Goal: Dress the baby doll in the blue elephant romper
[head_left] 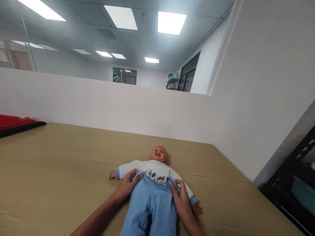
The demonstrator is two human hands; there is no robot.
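Note:
A baby doll [158,154] lies on its back on the wooden table, head toward the wall and arms spread out. It wears a white top [141,165] with blue cuffs. Light blue fleece overalls [151,193] with an animal face on the bib cover its belly and legs. At the waist on the left, my left hand [130,183] pinches the edge of the overalls between thumb and fingers. On the other side my right hand [180,196] grips the opposite edge the same way. The doll's feet are out of view below.
The tan table [61,183] runs up to a white half wall [118,108] with a glass pane above it. At the far left lies a red object with a black edge [17,123]. On the right stands a dark shelf rack [290,190] with a teal item [304,193].

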